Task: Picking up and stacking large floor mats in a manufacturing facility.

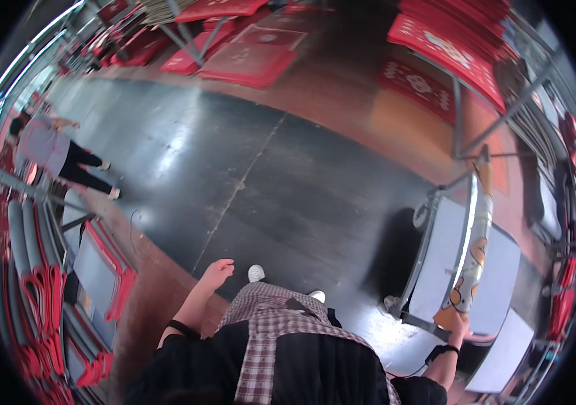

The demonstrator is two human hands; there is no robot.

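My left hand (pixel 218 273) hangs in the air in front of my left side. It holds nothing, and its fingers are loosely bent and a little apart. Out to the right, my right hand (pixel 460 327) is closed at the near end of a long rolled mat (pixel 475 256), white and grey with orange patterns. The roll stretches away from me over a flat cart with a grey-white deck (pixel 431 260). Small details of the right hand's fingers are hard to make out.
Folded grey mats with red edges (pixel 38 290) hang on racks at left. Red mats (pixel 251 57) lie on the floor ahead, and a tall red stack (pixel 446 47) fills a rack ahead right. Another person (pixel 48 148) walks at far left. A cart wheel (pixel 421 217) shows.
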